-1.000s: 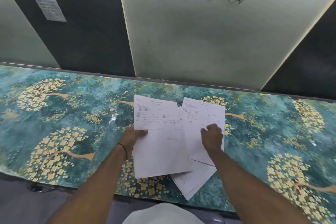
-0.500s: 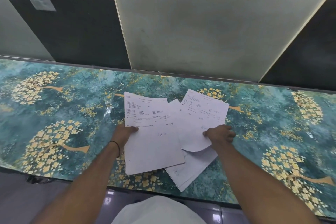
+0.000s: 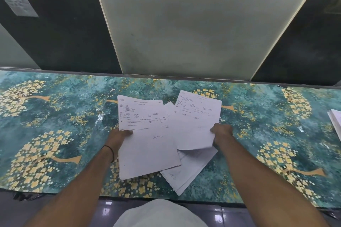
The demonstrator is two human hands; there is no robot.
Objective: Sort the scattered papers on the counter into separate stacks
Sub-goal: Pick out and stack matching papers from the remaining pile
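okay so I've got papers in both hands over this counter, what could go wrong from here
1. The right hand pinches one sheet by its edge; its lower corner already curls, so it could crease or slip.
2. The loose sheets underneath reach the near edge of the counter and could slide off.
3. The left hand grips a bundle one-sided; it may fan apart.

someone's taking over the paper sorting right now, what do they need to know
Left hand: gripping the left edge of a thick bundle of papers.
Right hand: pinching a single sheet, lifted off to the right.
More sheets lie fanned underneath on the counter.
Another stack shows at the far right edge.
Done: one sheet separated. Left: place it, then sort the rest.
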